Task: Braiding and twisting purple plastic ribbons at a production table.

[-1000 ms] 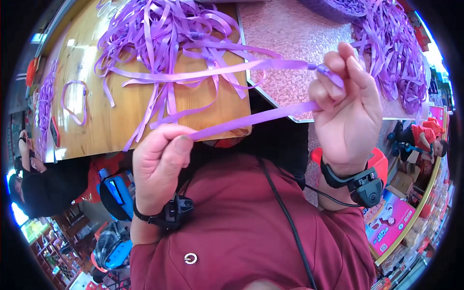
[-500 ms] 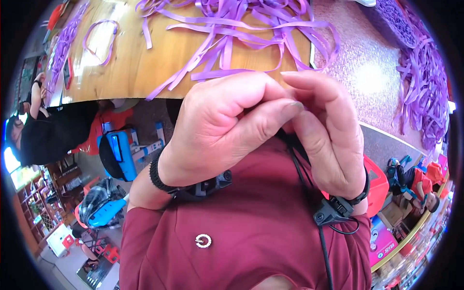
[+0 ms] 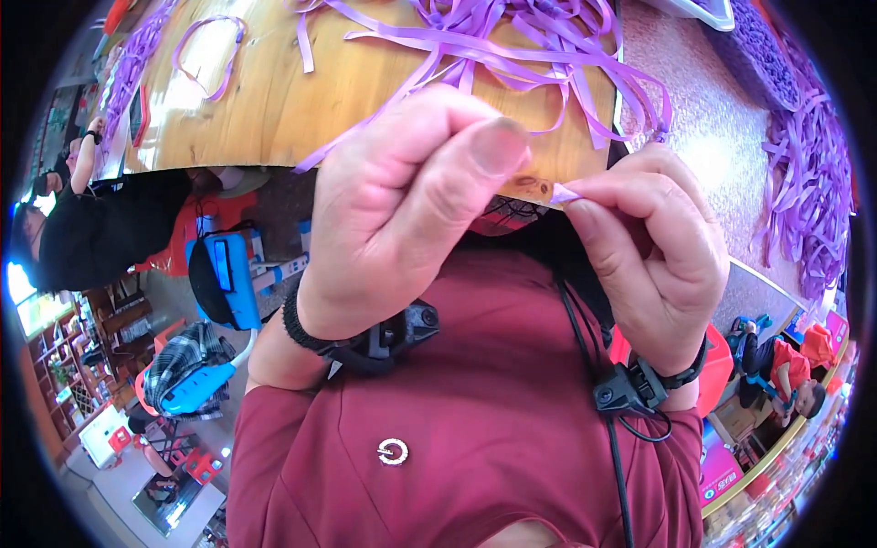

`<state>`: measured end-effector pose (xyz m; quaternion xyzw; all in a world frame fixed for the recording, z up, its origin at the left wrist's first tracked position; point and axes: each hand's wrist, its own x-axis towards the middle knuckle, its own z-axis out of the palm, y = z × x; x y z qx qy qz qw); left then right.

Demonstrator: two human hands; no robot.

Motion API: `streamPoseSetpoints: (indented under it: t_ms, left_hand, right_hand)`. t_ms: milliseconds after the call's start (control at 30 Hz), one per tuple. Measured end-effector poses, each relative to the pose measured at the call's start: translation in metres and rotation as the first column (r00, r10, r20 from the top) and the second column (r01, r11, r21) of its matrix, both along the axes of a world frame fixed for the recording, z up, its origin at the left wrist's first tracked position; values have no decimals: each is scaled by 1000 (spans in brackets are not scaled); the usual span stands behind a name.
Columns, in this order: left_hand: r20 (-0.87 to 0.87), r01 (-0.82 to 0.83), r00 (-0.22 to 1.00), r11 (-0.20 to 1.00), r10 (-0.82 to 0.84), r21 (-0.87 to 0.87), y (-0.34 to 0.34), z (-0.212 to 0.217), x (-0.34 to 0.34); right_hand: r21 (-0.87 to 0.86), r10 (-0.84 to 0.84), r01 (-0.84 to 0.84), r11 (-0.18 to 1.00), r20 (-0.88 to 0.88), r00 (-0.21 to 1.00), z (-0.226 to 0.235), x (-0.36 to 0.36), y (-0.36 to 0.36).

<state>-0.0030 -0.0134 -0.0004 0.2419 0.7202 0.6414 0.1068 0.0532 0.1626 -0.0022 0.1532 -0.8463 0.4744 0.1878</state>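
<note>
My right hand (image 3: 662, 256) pinches the pale tip of a purple ribbon (image 3: 565, 194) between thumb and forefinger; most of that piece is hidden by the fingers. To its left, my left hand (image 3: 397, 196) is closed, thumb pressed on the curled forefinger. Whatever it holds, if anything, cannot be made out. The hands are apart, both just in front of the near edge of a wooden table (image 3: 247, 128). Beyond them a loose heap of purple ribbons (image 3: 548, 46) lies on the table.
A ribbon loop (image 3: 178, 59) and a bundle of purple strands (image 3: 132, 73) lie at the table's left. On the right, a shiny surface (image 3: 681, 100) bears a purple woven piece (image 3: 754, 55) and a pile of ribbons (image 3: 799, 192). Blue chairs stand left; people sit on both sides.
My hands, close together before, have drawn apart, the right one moving right. A ribbon tip now shows in the right fingers. The whole view has shifted slightly.
</note>
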Motion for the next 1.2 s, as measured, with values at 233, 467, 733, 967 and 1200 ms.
streamPoseSetpoints:
  t_ms: [233, 467, 733, 967, 1200]
  left_hand:
    - [-751, 37, 620, 965, -227, -261, 5, -9, -14]
    - [-541, 106, 789, 931, -292, -348, -4, 0, -10]
    - [414, 183, 861, 940, -294, 287, -19, 10, 1]
    - [-585, -191, 811, 948, 5, -256, -3, -1, -4]
    - [-110, 235, 962, 962, -250, -137, -12, -2, -8]
  right_hand:
    - [-41, 34, -33, 999, 36, 999, 0, -3, -1]
    - [26, 81, -81, 996, 19, 997, 1, -4, -1]
    - [12, 42, -44, 999, 96, 995, 0, -8, -10]
    - [177, 33, -31, 984, -6, 999, 4, -9, -18]
    - [-162, 142, -122, 979, 121, 982, 0, -11, -10]
